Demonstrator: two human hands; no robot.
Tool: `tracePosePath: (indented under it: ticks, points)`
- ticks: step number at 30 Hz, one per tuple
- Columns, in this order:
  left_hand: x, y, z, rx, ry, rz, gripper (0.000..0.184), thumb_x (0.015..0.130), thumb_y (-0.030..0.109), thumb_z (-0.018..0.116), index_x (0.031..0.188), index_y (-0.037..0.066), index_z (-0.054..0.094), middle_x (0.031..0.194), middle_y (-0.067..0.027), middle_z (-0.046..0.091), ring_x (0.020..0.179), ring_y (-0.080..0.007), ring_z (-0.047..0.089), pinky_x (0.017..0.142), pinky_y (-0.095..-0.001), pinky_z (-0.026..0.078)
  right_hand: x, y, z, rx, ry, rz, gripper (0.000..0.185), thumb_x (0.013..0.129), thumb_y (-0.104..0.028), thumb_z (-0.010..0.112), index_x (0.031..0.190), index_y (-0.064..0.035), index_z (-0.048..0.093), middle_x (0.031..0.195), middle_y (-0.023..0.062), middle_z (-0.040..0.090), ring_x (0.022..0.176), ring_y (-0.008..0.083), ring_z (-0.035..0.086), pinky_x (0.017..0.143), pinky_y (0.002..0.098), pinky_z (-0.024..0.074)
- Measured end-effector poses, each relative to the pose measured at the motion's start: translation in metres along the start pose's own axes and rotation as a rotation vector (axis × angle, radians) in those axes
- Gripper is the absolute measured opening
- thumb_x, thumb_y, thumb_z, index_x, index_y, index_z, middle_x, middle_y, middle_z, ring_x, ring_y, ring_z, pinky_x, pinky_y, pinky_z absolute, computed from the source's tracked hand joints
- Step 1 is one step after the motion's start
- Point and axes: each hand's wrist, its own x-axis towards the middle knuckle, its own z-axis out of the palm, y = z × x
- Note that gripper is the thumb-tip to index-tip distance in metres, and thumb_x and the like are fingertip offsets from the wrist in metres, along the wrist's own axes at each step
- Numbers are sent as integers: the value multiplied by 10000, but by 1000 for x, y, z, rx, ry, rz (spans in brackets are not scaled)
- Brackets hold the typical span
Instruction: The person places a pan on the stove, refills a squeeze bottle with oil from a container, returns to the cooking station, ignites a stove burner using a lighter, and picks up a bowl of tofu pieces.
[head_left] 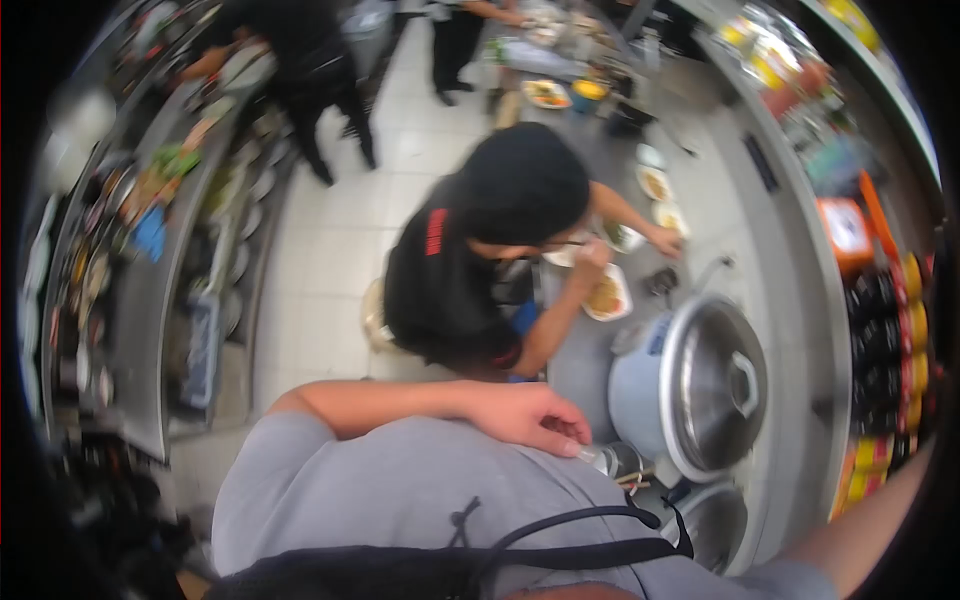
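Observation:
My left hand (545,420) reaches across the front of my grey shirt, its fingers curled inward. Whatever they hold, if anything, is too small or hidden to make out. Just beyond the fingertips is a clear and metallic container (622,461), with thin sticks (636,478) beside it. My right forearm runs off the lower right edge, and its hand is out of the frame. A large lidded pot (715,385) stands on the metal counter (580,365) to the right of my left hand.
A person in black (450,270) bends over the counter, hands near a white tray of food (606,293). More dishes (655,183) line the counter. Bottles (880,345) and an orange box (845,235) stand on the right shelf. Other people are farther back; stocked shelving (150,300) runs along the left.

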Motion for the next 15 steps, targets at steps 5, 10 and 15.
tracePosePath:
  ticks: [5,10,15]
  points:
    - [-81,9,0,-4,254,47,345,1037,285,683,1259,22,691,1089,-94,750,991,-180,694,887,-353,544,-163,-95,75,370,-143,399,321,974,-151,693,1233,6,584,999,146,642,785,287,623,716,412,524]
    - [-194,23,5,84,531,212,256,1028,233,683,1175,28,728,1000,-57,746,918,-173,696,822,-338,548,-226,-219,165,721,-318,626,256,991,-115,673,1204,-4,585,920,97,620,711,222,594,669,356,507]
    - [-361,39,3,259,1001,318,168,1006,146,705,1106,21,756,1006,-81,752,949,-169,718,842,-313,560,-220,-354,279,1072,-561,744,193,1007,-80,653,1176,-15,586,842,47,597,638,157,564,623,301,489]
